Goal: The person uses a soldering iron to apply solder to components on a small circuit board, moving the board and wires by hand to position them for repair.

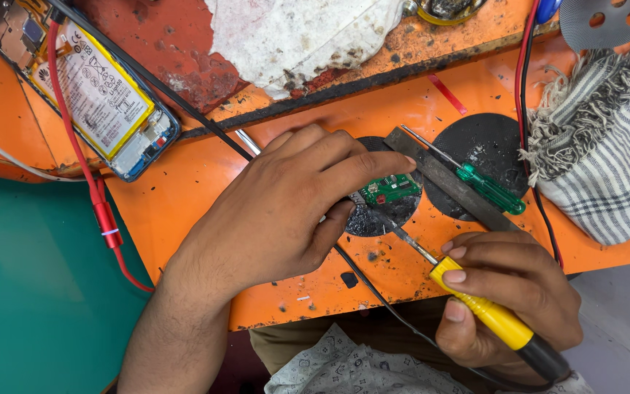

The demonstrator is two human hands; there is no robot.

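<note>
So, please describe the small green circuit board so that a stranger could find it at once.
Start at the orange workbench and find the left hand at its middle. Its fingertips pin the small green circuit board onto a black round patch. Unlike the green screwdriver nearby, it is flat and rectangular.

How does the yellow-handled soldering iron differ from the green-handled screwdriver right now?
The yellow-handled soldering iron is gripped in the right hand, while the green-handled screwdriver lies loose on the orange bench. The iron's handle is opaque yellow with a black end; the screwdriver's is translucent green. The iron's tip reaches the small green circuit board; the screwdriver's shaft rests across a dark flat bar. Both point up-left.
</note>
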